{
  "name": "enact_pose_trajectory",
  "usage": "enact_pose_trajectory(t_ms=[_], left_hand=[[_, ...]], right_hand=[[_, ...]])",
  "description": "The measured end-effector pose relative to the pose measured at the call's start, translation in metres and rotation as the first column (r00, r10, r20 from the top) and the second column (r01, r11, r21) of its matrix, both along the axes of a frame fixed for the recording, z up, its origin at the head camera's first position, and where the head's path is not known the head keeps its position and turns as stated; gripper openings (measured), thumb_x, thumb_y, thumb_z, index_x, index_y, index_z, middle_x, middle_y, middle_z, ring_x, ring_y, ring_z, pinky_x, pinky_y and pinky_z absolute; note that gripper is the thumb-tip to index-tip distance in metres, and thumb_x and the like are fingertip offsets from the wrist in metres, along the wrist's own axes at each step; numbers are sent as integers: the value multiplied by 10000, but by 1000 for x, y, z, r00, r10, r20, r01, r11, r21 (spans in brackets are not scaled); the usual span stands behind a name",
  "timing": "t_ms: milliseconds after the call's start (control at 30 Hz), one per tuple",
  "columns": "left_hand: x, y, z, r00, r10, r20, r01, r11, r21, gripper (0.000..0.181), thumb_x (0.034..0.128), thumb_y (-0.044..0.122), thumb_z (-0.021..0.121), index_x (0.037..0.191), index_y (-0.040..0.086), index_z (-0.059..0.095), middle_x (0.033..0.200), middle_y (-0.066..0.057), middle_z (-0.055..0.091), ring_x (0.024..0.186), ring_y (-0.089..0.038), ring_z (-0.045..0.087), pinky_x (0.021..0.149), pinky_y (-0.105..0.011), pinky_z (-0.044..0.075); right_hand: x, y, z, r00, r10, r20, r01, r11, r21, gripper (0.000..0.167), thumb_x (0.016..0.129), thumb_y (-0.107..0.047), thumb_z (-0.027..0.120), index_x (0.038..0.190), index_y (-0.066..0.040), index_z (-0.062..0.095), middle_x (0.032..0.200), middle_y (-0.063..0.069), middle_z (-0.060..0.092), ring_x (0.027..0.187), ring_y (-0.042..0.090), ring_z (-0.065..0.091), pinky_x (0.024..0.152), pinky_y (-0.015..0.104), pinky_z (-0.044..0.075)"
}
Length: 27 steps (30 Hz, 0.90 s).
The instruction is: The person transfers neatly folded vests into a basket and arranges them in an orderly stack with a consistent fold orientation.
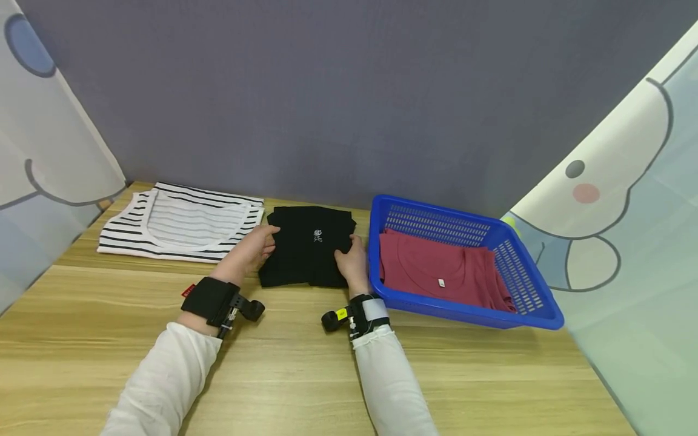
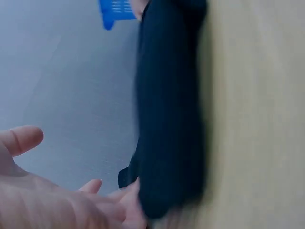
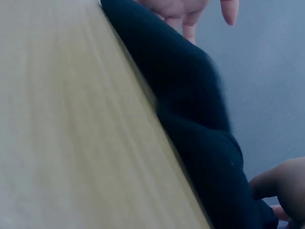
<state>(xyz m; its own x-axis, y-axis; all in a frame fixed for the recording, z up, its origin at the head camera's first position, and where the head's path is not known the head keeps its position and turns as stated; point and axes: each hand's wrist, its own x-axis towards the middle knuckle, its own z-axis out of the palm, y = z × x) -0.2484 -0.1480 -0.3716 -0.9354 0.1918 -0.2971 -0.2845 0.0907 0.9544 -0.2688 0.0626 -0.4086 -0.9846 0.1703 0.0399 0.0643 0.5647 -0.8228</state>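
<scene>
A dark grey partition (image 1: 327,103) is rising behind everything I'm looking at, and a wooden table (image 1: 283,375) is stretching out below it. Cartoon-printed curtains (image 1: 605,181) are hanging at both sides. On the right of the table, a blue plastic basket (image 1: 447,309) with slotted walls is sitting slightly askew. At the far left, a black-and-white striped top (image 1: 185,221) with a wide neckline is lying flat. Inside the basket a maroon top (image 1: 420,266) is resting, a small pale label showing at its neck.

Between the striped top and the basket, a folded black T-shirt (image 1: 305,257) is lying near the table's back edge, and both hands are working at its sides. The left hand (image 1: 255,247) is touching its left edge, the fingers extending against the cloth and the thumb spreading well away from them. The right hand (image 1: 354,266) is touching the right edge, close beside the basket, its thumb resting on the fabric; whether the fingers are pinching it, I can't tell. White sleeves are covering the forearms, and a small black camera (image 1: 252,310) is jutting inward from the left wrist. A tiny white print (image 1: 318,235) is marking the T-shirt's upper middle.
</scene>
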Motion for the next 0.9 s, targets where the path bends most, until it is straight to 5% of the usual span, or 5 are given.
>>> enact_pose_trajectory(t_ms=[133,367,600,767,900], left_hand=[[0,-1,0,998,10,61,-20,988,155,646,1020,307,233,1507,69,-119,1535,-312,32,1438,-396,95,1191,-427,82],[-2,-4,-8,996,52,73,-69,967,245,607,1024,283,180,1507,50,-104,1544,-282,18,1448,-370,19,1189,-439,24],[-10,-9,-20,998,45,51,-57,962,268,599,1027,263,172,1493,-6,-90,1570,-199,-82,1459,-304,-26,1128,-292,97],[-11,-13,-26,996,12,86,-29,978,205,663,1023,334,268,1503,2,-47,1582,-168,-49,1425,-270,122,1067,-256,219],[-9,-18,-28,988,-63,139,19,955,297,528,1020,393,346,1407,34,367,1357,-124,501,1174,-183,529,920,-250,459]], right_hand=[[0,2,0,1000,-2,-22,2,1000,-26,526,867,-42,602,1361,15,431,1407,231,449,1291,357,436,1057,475,370],[-1,1,-1,999,-29,-38,24,992,-125,534,846,6,585,1359,10,438,1390,246,455,1256,378,457,995,503,409],[-1,0,0,998,-47,-52,41,993,-111,627,784,24,660,1366,49,427,1353,254,489,1234,391,477,1007,492,415],[-1,2,3,999,-51,-13,51,998,-22,665,747,-37,718,1353,51,459,1305,241,546,1178,362,541,988,451,446],[1,3,7,999,-14,30,12,999,40,356,715,-64,732,1043,52,656,985,171,678,851,278,633,728,353,521]])
